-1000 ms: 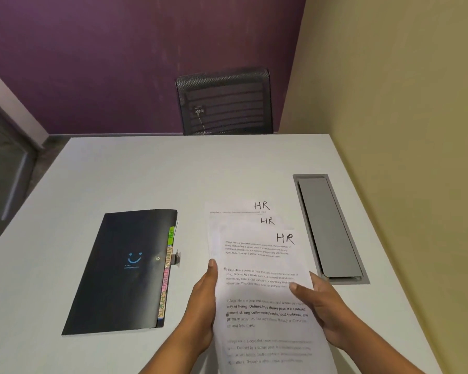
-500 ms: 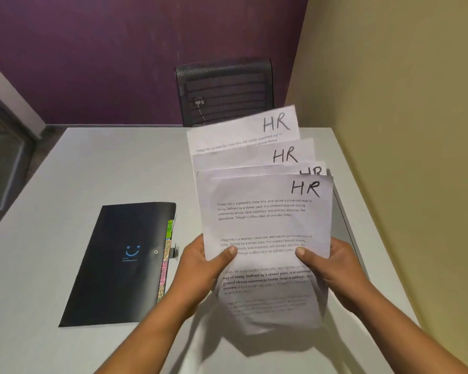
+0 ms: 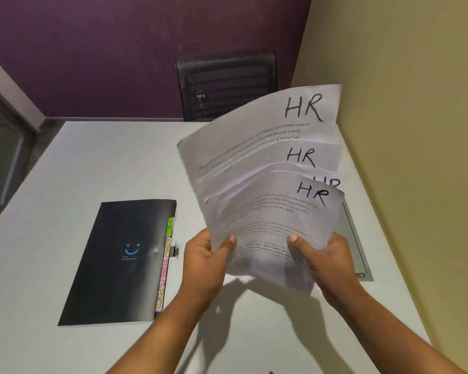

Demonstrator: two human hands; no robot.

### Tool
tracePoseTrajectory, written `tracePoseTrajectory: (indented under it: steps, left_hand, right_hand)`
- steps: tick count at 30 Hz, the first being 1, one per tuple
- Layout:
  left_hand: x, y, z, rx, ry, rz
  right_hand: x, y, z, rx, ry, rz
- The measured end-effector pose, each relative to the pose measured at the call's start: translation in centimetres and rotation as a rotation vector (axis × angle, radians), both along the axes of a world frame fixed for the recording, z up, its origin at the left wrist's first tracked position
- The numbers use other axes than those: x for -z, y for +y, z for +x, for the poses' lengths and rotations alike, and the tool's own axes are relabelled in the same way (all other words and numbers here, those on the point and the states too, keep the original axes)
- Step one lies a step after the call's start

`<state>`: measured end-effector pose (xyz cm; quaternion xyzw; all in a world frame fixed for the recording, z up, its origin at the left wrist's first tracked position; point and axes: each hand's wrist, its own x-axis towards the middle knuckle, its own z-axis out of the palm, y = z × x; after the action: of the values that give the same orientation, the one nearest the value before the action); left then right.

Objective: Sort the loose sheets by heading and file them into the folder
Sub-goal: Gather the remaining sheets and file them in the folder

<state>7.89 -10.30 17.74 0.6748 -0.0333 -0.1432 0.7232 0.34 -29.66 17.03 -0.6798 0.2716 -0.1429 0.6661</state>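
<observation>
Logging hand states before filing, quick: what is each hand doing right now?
Left hand: grips the fanned HR sheets at their lower left, thumb on front.
Right hand: grips the same sheets at their lower right.

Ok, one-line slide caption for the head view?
A fanned stack of HR sheets held by the left hand and right hand above the table, beside the black folder.

The left hand (image 3: 204,265) and right hand (image 3: 328,265) are bare, forearms (image 3: 157,336) bare too; thumbnails (image 3: 233,239) seem trimmed short.
</observation>
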Motion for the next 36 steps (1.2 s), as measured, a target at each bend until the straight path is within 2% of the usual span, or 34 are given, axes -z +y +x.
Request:
tracePoseTrajectory:
  steps: [4, 7, 10, 15, 21, 26, 31, 36]
  left_hand:
    - [0.4, 0.1, 0.7, -0.002, -0.099, 0.064]
    - [0.3, 0.1, 0.9, -0.009, -0.166, 0.145]
    - [0.8, 0.0, 1.0, 0.072, -0.237, 0.121]
    - [2.9, -0.3, 1.9, 0.071, -0.127, 0.174]
    - [3.6, -0.5, 2.8, 0.096, -0.120, 0.202]
    - [2.9, -0.4, 2.9, 0.123, -0.269, 0.169]
    - [4.5, -1.2, 3.6, 0.098, -0.185, 0.200]
    - [4.4, -1.2, 3.9, 0.088, -0.218, 0.182]
  right_hand:
    - [-0.4, 0.0, 0.5, 0.011, -0.075, 0.027]
    - [0.0, -0.1, 0.8, 0.001, -0.060, 0.030]
    - [0.4, -0.2, 0.9, -0.028, -0.048, -0.020]
    - [1.0, -0.6, 1.3, -0.083, -0.040, -0.019]
    - [1.5, -1.0, 1.8, -0.103, 0.013, 0.021]
    - [1.2, -1.5, 2.0, -0.134, -0.197, 0.152]
    - [2.6, -0.9, 3.1, -0.138, -0.173, 0.113]
    - [2.2, -1.6, 3.3, -0.159, -0.234, 0.117]
